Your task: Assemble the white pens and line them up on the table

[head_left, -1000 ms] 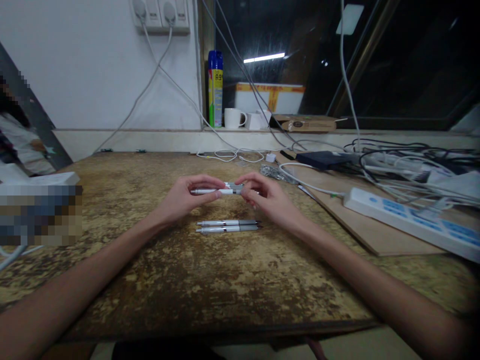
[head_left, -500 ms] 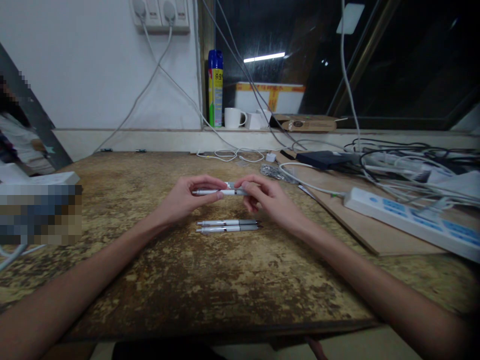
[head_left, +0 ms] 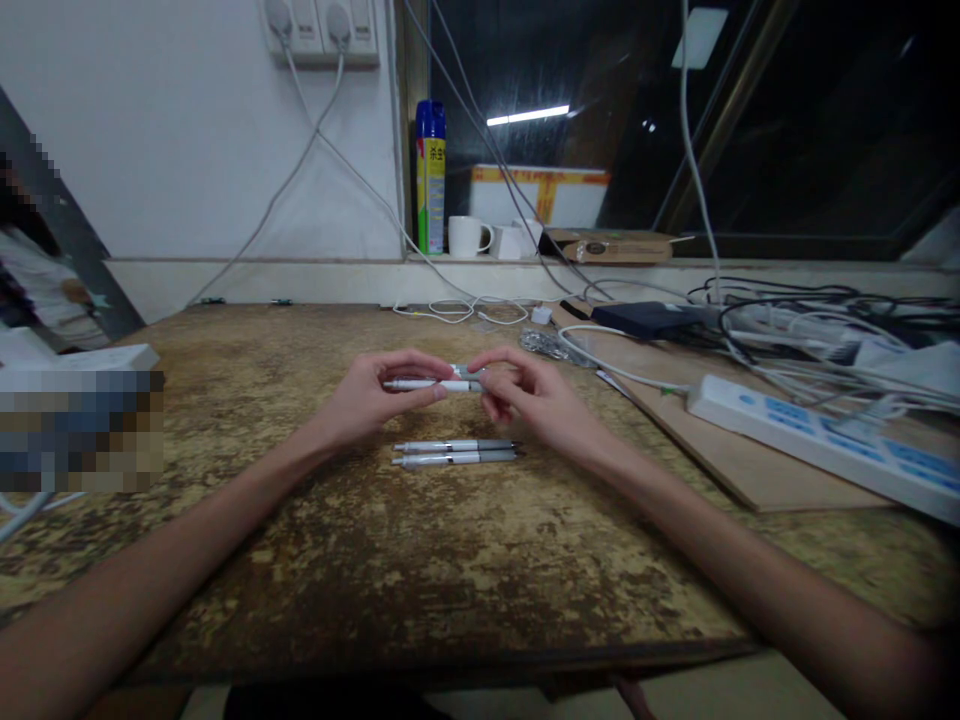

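My left hand [head_left: 381,388] is closed on a white-and-grey pen [head_left: 414,384], its thumb along the near side and fingers over the top. At the grey end of that pen, my right hand [head_left: 534,388] pinches with thumb and fingertips. Just behind it, a second pen-like grey piece [head_left: 463,370] shows between the fingers of both hands, mostly hidden. Nearer to me, two similar pens lie side by side on the worn wooden table, the far pen [head_left: 457,446] and the near pen [head_left: 459,458], grey tips pointing right.
A white power strip [head_left: 810,430] rests on a wooden board [head_left: 705,450] at the right, among tangled cables. Crumpled clear plastic [head_left: 551,345] lies behind my right hand. A spray can [head_left: 431,180] and a white mug [head_left: 466,236] stand on the sill.
My right fingertips have shifted slightly left and bent more at the pen's grey end. My left hand and the two pens on the table stay put.
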